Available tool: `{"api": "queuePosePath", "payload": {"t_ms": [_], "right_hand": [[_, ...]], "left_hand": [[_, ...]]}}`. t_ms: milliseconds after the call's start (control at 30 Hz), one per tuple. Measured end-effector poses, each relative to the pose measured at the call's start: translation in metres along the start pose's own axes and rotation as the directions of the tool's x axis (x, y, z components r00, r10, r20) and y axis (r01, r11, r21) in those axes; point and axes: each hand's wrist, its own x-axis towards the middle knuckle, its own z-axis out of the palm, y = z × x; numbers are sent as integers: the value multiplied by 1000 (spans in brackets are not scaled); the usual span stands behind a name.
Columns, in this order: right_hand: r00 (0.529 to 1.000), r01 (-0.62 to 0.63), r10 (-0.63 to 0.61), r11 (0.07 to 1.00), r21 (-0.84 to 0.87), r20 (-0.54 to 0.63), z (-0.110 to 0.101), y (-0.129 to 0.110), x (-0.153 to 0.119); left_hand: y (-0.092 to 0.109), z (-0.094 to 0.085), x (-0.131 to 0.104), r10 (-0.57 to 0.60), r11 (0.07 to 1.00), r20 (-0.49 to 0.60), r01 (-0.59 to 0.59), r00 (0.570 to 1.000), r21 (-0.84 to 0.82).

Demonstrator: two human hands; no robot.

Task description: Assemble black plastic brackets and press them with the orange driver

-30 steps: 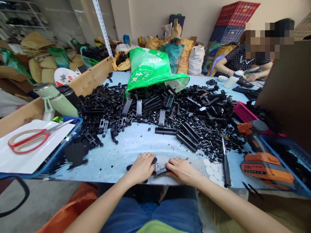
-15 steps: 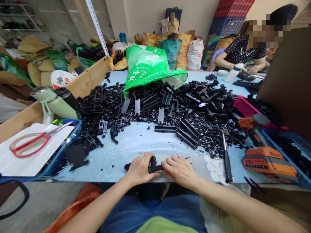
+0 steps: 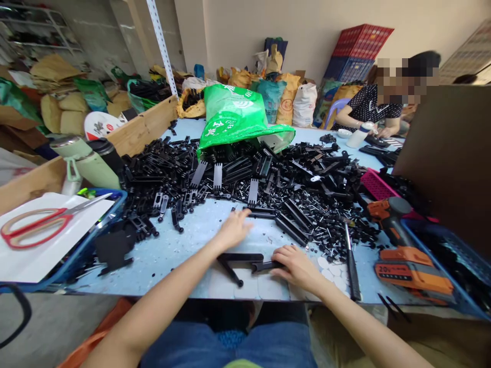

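Note:
My left hand (image 3: 233,230) reaches forward over the table, fingers stretched out near the end of a long black channel-shaped part (image 3: 261,212); I cannot tell whether they touch. My right hand (image 3: 297,267) rests low at the front, its fingers closed over the end of a black forked part (image 3: 264,266), whose open jaw points left. Between my arms lie a black bar with rounded ends (image 3: 245,257) and a thinner black arm (image 3: 231,272) slanting from under its left end; whether they are joined cannot be made out.
A heap of black plastic parts (image 3: 161,168) and small pins spreads before a green sack (image 3: 233,115). To the right are white discs (image 3: 332,271), a hammer (image 3: 351,266) and an orange cordless drill (image 3: 414,271). Scissors (image 3: 42,225) lie left. A co-worker (image 3: 368,110) sits beyond.
My left hand has let go of the black parts and moved forward toward the heap. The right hand stays near the front edge with the forked part. The view has shifted slightly.

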Motion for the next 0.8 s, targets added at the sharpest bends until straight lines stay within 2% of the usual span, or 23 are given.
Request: {"api": "queuePosePath", "payload": {"t_ms": [100, 167, 200, 300, 367, 433, 467, 533, 600, 700, 800], "right_hand": [[995, -71, 67, 996, -47, -75, -16, 25, 16], [972, -221, 204, 964, -150, -117, -27, 45, 44], [952, -302, 281, 931, -207, -125, -31, 56, 61], [896, -442, 432, 842, -311, -104, -34, 86, 112], [892, -445, 447, 841, -308, -68, -29, 101, 137], [891, -439, 452, 845, -305, -29, -22, 111, 151], [891, -436, 454, 847, -305, -14, -19, 114, 153], [892, -430, 453, 849, -307, 2, -17, 117, 152], [896, -424, 444, 851, -309, -8, -19, 116, 145], [910, -408, 409, 862, -302, -64, -24, 107, 131], [923, -385, 368, 880, -277, -115, -27, 97, 121]], "left_hand": [[-20, -7, 46, -134, 991, -102, 130, 986, -42], [-29, -11, 56, -153, 987, -121, 145, 981, -73], [-33, -13, 54, -162, 984, -132, 150, 978, -94], [-37, -23, 23, -187, 972, -163, 159, 969, -172], [-38, -31, -10, -224, 957, -161, 185, 961, -226], [-38, -36, -45, -297, 910, -127, 241, 946, -337], [-37, -36, -61, -351, 857, -92, 280, 932, -433], [-35, -31, -85, -451, 692, -10, 342, 893, -636], [-34, -24, -99, -509, 556, 34, 359, 860, -750], [-32, -17, -103, -520, 572, 21, 366, 854, -734], [-32, -16, -97, -472, 629, 69, 390, 879, -672]]}}
